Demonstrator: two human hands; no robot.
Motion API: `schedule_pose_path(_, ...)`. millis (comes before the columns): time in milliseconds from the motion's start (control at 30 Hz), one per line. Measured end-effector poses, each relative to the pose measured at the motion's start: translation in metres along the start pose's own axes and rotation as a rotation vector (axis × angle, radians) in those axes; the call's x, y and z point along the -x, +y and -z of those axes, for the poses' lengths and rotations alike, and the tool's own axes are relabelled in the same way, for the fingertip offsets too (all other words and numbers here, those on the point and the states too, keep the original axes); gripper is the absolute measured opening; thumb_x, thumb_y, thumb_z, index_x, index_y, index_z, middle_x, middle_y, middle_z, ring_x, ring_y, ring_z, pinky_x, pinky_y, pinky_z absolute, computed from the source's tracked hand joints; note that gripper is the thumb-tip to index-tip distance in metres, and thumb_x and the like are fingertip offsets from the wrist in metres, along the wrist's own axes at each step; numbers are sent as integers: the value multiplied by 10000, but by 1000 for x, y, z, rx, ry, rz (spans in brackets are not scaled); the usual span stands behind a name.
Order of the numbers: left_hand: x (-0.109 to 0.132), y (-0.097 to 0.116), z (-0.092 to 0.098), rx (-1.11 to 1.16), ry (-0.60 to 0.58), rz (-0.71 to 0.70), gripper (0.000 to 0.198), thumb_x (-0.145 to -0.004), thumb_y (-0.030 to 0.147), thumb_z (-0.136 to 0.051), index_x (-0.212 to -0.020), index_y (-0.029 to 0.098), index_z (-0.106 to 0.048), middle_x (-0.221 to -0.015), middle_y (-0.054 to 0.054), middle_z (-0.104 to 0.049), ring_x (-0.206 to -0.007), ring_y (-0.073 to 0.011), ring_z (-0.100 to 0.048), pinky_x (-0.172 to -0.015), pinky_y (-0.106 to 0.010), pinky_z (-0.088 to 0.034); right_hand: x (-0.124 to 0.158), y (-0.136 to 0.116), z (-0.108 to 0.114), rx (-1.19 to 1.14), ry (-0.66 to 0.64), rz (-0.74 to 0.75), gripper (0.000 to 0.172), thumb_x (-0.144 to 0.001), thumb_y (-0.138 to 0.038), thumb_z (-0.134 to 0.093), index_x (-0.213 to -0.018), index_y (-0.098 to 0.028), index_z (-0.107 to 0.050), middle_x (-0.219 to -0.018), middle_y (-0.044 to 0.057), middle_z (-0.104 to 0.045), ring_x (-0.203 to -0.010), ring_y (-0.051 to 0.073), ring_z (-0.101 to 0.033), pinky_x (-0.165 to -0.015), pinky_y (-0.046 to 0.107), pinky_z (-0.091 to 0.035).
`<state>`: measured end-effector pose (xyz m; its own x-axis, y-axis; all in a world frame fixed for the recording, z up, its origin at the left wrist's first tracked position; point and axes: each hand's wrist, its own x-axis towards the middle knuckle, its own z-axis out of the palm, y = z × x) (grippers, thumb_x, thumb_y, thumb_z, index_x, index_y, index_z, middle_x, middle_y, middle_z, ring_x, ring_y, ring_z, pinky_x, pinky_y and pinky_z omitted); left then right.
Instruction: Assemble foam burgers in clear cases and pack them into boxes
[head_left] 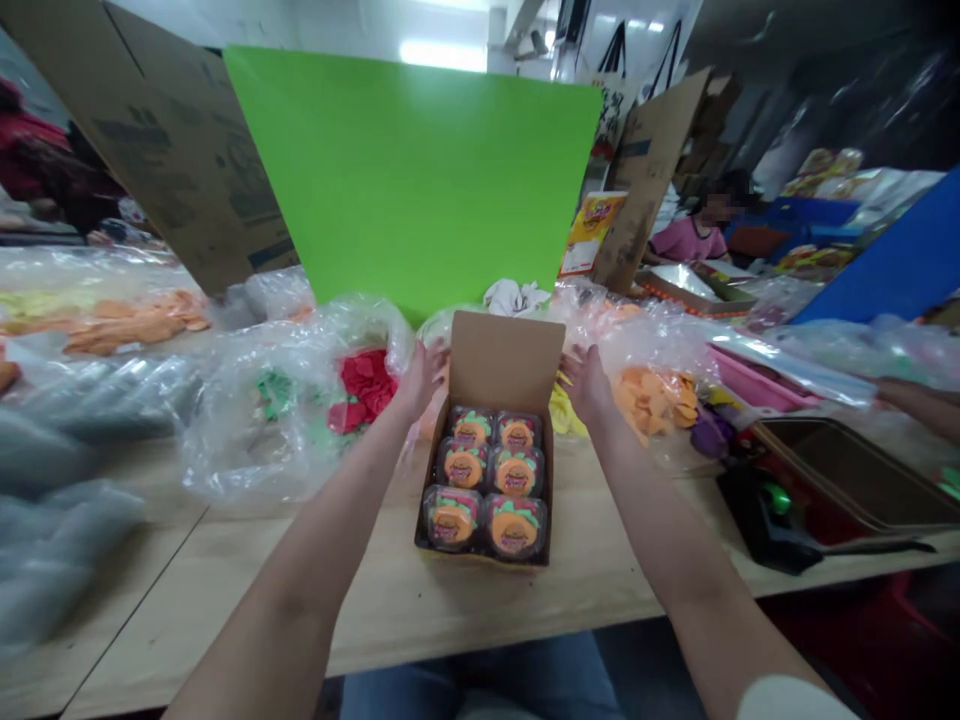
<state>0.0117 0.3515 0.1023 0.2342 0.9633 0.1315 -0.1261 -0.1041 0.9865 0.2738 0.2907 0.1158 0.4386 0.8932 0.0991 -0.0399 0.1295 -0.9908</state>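
A small brown cardboard box stands open on the wooden table, its lid raised upright at the far end. Inside lie several clear round tubs of orange and green gummy burgers, packed in two columns. My left hand rests against the lid's left edge with fingers extended. On the lid's right edge sits my right hand, fingers also spread. Neither hand holds anything else.
Clear plastic bags with red, green and orange candy pieces lie behind the box. A green board and cardboard sheets stand at the back. A dark tray and a black tool are at right. Another person sits far right.
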Motion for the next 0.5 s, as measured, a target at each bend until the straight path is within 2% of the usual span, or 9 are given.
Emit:
schedule_pose_path(33,-6,6,0,-35,-77,14,795,-775,717,-110,-1187,184,-532,-1251,-134,-535,-1196,-262,-452,-950,-428,-372,-3,-8,-1,-8,-112,-20,691,-814,-682,-150,-1071,-193,-565,-1036,88,-625,-1025,225,-560,-842,400,-451)
schedule_pose_path(100,-4,8,2,-153,-226,53,813,-744,748,-164,-919,133,-666,-1026,-164,-651,-1050,-292,-554,-900,-446,-409,12,-7,2,93,-310,40,705,-811,-689,-159,-866,-188,-651,-911,84,-658,-971,233,-580,-865,410,-436)
schedule_pose_path(167,8,1,6,-263,-309,75,612,-693,705,-433,-752,150,-686,-969,-141,-669,-1017,-292,-564,-930,-436,-387,46,13,8,295,-439,161,543,-807,-636,-349,-737,-207,-674,-933,71,-658,-1008,234,-558,-943,419,-382)
schedule_pose_path(200,13,-2,8,-302,-317,64,486,-630,631,-587,-730,167,-689,-1018,-122,-659,-1059,-293,-538,-970,-424,-355,65,26,10,365,-430,229,436,-776,-593,-464,-735,-214,-677,-1009,72,-639,-1073,243,-520,-983,425,-346)
schedule_pose_path(267,18,-8,10,-404,-328,24,421,-493,472,-759,-819,212,-698,-1181,-81,-589,-1178,-292,-445,-1036,-394,-278,99,49,13,415,-284,239,366,-694,-522,-616,-892,-219,-669,-1210,83,-539,-1196,271,-420,-1018,447,-311)
schedule_pose_path(333,18,-10,9,-523,-351,40,596,-459,418,-786,-1017,254,-653,-1267,-66,-527,-1196,-294,-434,-1017,-385,-311,121,62,12,295,-152,72,555,-682,-509,-636,-1151,-225,-550,-1292,93,-467,-1200,280,-425,-973,466,-374)
schedule_pose_path(367,17,-10,9,-565,-365,79,670,-481,425,-774,-1109,263,-604,-1267,-73,-525,-1152,-297,-479,-966,-384,-372,126,65,11,186,-156,-37,634,-704,-514,-615,-1248,-232,-455,-1284,92,-477,-1155,274,-475,-926,467,-421)
schedule_pose_path(433,21,-11,9,-583,-378,183,735,-527,448,-745,-1204,257,-528,-1214,-90,-565,-989,-292,-589,-789,-358,-485,124,64,10,-43,-307,-176,680,-747,-503,-582,-1325,-253,-326,-1237,70,-525,-1048,246,-563,-856,440,-479)
schedule_pose_path(500,33,-13,15,-585,-298,189,672,-515,445,-751,-1127,226,-582,-1081,-96,-637,-855,-285,-633,-672,-329,-507,108,59,9,-148,-536,-183,665,-751,-478,-598,-1320,-270,-323,-1224,39,-541,-1026,223,-578,-861,404,-480)
